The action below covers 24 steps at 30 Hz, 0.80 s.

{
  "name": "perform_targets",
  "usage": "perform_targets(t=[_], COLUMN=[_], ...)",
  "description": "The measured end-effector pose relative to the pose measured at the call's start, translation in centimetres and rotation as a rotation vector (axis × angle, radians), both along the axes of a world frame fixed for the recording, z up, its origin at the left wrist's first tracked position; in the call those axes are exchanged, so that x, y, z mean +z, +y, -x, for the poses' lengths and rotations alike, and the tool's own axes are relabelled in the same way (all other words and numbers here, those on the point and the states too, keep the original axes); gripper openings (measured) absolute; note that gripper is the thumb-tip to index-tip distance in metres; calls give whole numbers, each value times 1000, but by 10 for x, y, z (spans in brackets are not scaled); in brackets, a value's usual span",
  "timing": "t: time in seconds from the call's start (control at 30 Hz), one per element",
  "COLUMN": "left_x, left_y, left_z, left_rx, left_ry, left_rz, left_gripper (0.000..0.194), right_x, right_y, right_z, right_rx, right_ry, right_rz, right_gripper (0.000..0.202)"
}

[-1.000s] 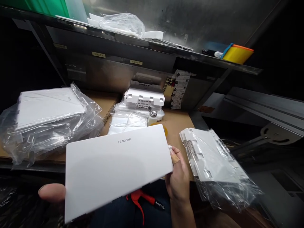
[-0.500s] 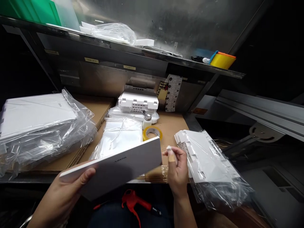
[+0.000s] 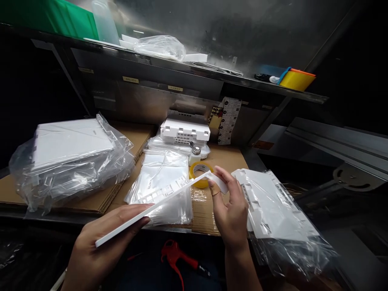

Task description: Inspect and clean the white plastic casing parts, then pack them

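Note:
A thin white plastic panel (image 3: 163,199) is tilted nearly edge-on above the front of the bench. My left hand (image 3: 110,232) grips its lower left end, fingers above and thumb below. At the panel's upper right corner, my right hand (image 3: 228,202) pinches a small white cloth (image 3: 218,182) against the edge. Behind the panel lies a stack of clear plastic bags (image 3: 165,161). A roll of yellow tape (image 3: 194,169) sits just beyond the right fingertips, with a small bottle with a metal cap (image 3: 196,150) behind it.
Bagged white panels are stacked at left (image 3: 72,141) and right (image 3: 269,202). More slotted white parts (image 3: 184,128) stand at the back. A red air gun (image 3: 178,256) is below the bench edge. The metal shelf (image 3: 212,72) above holds a yellow container (image 3: 297,79).
The panel has turned from showing its printed face to nearly edge-on. My right hand has brought the cloth up to the panel's corner. The view has shifted slightly left.

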State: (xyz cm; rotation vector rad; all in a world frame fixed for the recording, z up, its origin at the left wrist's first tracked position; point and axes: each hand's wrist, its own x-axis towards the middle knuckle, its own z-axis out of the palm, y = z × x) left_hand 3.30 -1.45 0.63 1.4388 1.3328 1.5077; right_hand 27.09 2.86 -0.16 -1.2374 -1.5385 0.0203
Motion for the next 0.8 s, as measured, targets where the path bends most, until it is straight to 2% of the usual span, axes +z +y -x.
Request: perform_targets(t=[0.1, 0.3, 0.4, 0.6, 0.67, 0.8], left_x=[0, -3, -12, -31, -33, -32], left_y=[0, 0, 0, 4, 4, 4], left_z=[5, 7, 10, 18, 20, 25], left_rx=[-51, -59, -65, -187, -182, -172], left_ry=[127, 210, 260, 403, 391, 371], left_rz=[-99, -195, -202, -285, -265, -229], left_gripper=[15, 15, 18, 33, 33, 30], right_x=[0, -6, -5, -6, -10, -18], right_y=[3, 12, 8, -14, -5, 29], right_z=[2, 9, 19, 51, 42, -4], right_rx=[26, 39, 46, 232, 190, -146], right_ry=[-9, 54, 58, 9, -21, 18], right_rz=[-5, 19, 35, 38, 19, 49], right_gripper=[24, 14, 12, 15, 15, 14])
